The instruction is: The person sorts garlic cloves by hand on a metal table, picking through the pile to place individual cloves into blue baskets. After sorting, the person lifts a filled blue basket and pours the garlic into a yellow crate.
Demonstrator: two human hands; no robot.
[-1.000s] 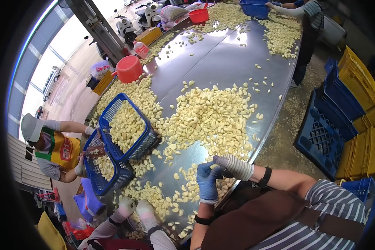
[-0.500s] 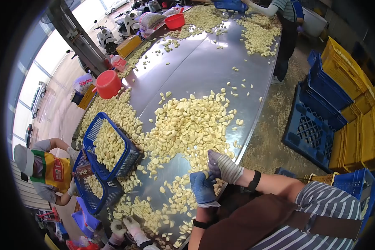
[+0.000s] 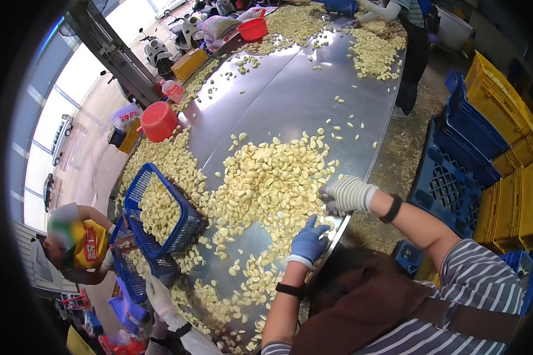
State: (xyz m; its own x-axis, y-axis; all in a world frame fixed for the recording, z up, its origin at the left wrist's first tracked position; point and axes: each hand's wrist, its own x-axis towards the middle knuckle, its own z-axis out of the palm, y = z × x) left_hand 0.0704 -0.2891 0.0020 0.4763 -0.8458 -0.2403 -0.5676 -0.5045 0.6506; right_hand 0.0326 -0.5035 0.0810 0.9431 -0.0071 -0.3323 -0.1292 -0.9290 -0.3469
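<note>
A small bottle (image 3: 173, 90) at the far edge has a red label, but the words on it are too small to read. A brown tag (image 3: 123, 242) on the lower blue basket (image 3: 130, 269) and a red patch on a person's apron (image 3: 92, 245) carry writing too, also too small to read.

The surface (image 3: 290, 100) is long, shiny metal. A big pile of peeled garlic (image 3: 272, 177) lies in the middle of it, with more cloves spread along it. Another blue basket (image 3: 163, 210) full of garlic sits tipped at the left edge. Two red bowls (image 3: 158, 121) stand further along.

The left hand (image 3: 309, 241), in a blue glove, rests at the near edge of the pile with its fingers spread apart. The right hand (image 3: 344, 195), in a striped glove, sits on the right edge of the pile. Its fingers are bent down onto the cloves, and I cannot tell if they hold one.

Blue crates (image 3: 456, 189) and yellow crates (image 3: 515, 201) are stacked on the right. The floor (image 3: 396, 154) is covered in garlic skins. Scooters (image 3: 157, 52) stand by a bright opening at the far left. Another person (image 3: 417, 41) stands at the far end.
</note>
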